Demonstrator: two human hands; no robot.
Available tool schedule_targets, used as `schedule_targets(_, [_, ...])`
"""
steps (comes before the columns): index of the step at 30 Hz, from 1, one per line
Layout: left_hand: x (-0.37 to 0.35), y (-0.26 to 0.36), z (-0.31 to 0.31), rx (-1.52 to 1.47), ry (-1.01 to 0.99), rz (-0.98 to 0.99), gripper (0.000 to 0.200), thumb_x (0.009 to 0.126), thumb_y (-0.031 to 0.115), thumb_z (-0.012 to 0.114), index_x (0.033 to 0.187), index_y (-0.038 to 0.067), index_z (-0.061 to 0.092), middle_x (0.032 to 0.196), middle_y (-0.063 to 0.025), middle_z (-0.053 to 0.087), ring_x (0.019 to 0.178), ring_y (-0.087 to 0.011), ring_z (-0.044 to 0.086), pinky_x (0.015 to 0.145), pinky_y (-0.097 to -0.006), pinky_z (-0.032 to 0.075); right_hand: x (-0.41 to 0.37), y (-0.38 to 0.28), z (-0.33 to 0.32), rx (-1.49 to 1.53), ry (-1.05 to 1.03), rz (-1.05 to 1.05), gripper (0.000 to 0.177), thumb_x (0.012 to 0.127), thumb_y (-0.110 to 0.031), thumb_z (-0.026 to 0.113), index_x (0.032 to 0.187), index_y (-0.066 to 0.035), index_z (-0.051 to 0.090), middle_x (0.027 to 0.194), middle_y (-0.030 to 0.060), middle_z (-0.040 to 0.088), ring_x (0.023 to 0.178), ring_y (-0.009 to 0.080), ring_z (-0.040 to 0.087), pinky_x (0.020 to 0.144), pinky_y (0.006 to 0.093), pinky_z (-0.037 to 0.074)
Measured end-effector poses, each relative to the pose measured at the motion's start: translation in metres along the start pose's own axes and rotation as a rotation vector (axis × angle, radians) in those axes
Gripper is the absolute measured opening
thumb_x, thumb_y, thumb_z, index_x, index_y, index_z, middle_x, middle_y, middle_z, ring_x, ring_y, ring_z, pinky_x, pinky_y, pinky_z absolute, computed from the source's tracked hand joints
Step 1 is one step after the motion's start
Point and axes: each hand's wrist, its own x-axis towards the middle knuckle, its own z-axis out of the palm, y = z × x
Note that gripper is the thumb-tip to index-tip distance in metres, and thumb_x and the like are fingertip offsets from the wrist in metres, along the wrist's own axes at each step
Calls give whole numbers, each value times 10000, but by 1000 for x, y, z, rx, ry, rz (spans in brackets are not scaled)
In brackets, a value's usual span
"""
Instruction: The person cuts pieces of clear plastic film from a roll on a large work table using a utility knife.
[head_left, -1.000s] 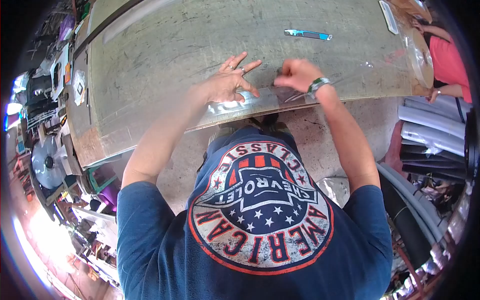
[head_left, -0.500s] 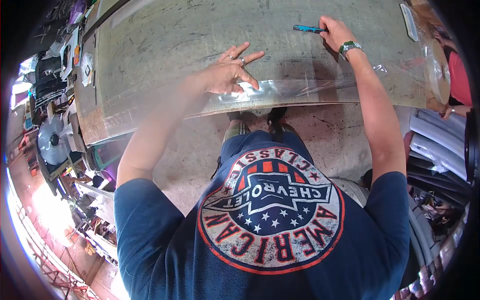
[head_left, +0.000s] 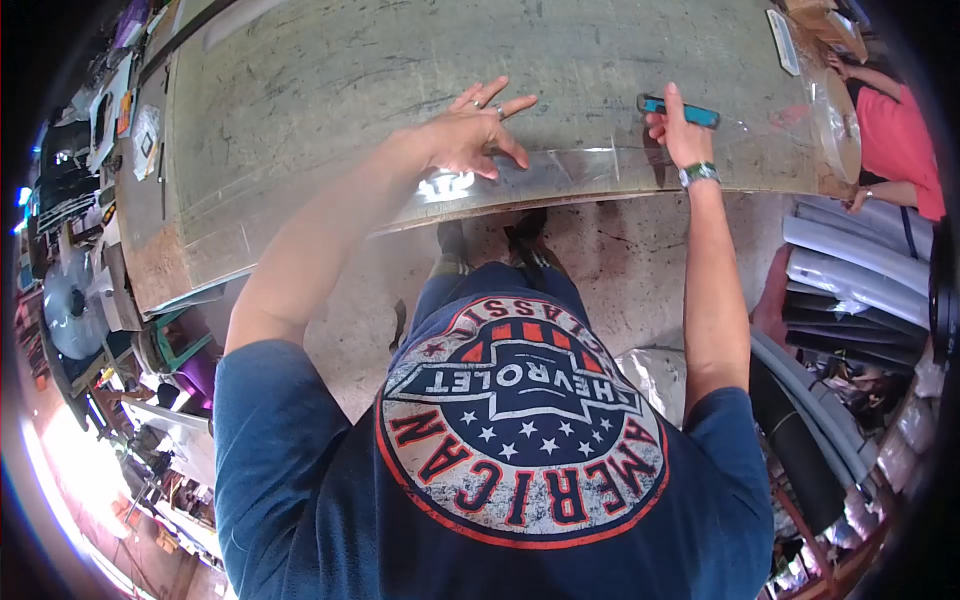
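My left hand (head_left: 475, 135) is over the near edge of the worktable (head_left: 330, 90), fingers spread, rings on two of them. Beneath it a strip of clear plastic film (head_left: 590, 172) lies along that edge, shining where light hits it. My right hand (head_left: 688, 140), with a watch at the wrist, grips a blue and black utility knife (head_left: 702, 117). The knife lies crosswise in the fingers above the tabletop, thumb pointing away from me. Whether its blade is out is too small to make out.
A roll of clear film (head_left: 838, 125) stands at the table's right end, beside another person in a pink-red shirt (head_left: 895, 145). Wrapped grey rolls (head_left: 850, 275) are stacked below it. A white-and-green strip (head_left: 783, 42) lies at the far right, a fan (head_left: 75, 310) at left.
My right hand has drawn back toward the near edge, and the knife has turned in its fingers. My left hand keeps nearly the same pose. The view has shifted, showing more of the other person.
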Motion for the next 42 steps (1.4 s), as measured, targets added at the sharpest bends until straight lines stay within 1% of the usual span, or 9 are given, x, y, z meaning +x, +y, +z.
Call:
schedule_targets(1, [0,-2,-1,0,-1,10,528,715,186,886,1192,383,778,1744,18,170,1603,-402,0,1281,-628,51,-18,-7,-3,37,-5,88,684,1025,-624,498,1006,11,753,758,51,718,702,129,664,680,292,516])
schedule_targets(4, [0,-3,1,5,-8,20,520,725,183,885,1193,382,777,1745,6,168,1601,-410,5,1278,-636,55,-95,-14,-9,170,-19,-128,650,1064,-563,478,936,10,757,802,63,738,711,124,654,687,286,516])
schedule_targets(9, [0,-7,6,11,14,45,529,730,177,879,1204,386,774,1745,-13,163,1599,-416,10,1274,-649,55,-206,-19,66,349,-107,-300,360,1100,-250,513,1052,28,738,954,83,752,803,118,678,721,281,536])
schedule_targets(19, [-1,0,-1,61,-19,20,592,709,171,873,1245,395,756,1747,-7,153,1600,-410,14,1280,-645,57,-182,-12,146,68,-33,-560,287,1055,-188,561,1114,55,702,977,246,702,892,409,697,794,428,542])
schedule_targets(20, [-1,0,-1,60,-17,20,600,706,168,873,1249,394,754,1747,-5,153,1600,-409,15,1281,-643,59,-176,-6,150,17,-6,-615,353,1091,-244,511,1108,50,705,926,170,717,790,253,714,717,363,547])
schedule_targets(23, [-3,2,-2,30,-17,7,612,704,163,874,1260,387,750,1747,-3,151,1601,-406,8,1285,-639,52,-175,-13,149,61,-55,-533,285,1053,-199,567,1118,41,704,1001,251,701,931,424,689,813,435,537])
schedule_targets(38, [-1,-5,2,10,-12,25,598,716,153,855,1257,388,752,1745,-3,163,1604,-392,1,1287,-632,27,-172,-14,152,34,-72,-528,273,1050,-203,569,1114,29,699,960,242,678,888,427,670,779,447,526])
schedule_targets(41, [-1,-6,4,-12,-3,30,614,708,144,851,1261,392,750,1745,1,165,1604,-396,4,1286,-633,29,-172,-14,153,-19,-18,-597,313,1066,-232,543,1100,34,705,912,183,709,774,285,710,715,383,545])
schedule_targets(42, [-1,-6,4,-8,-1,30,617,705,145,852,1261,392,750,1745,2,165,1604,-396,5,1286,-633,30,-172,-14,154,-32,-9,-611,300,1060,-221,551,1093,35,704,911,191,705,781,303,706,718,389,541])
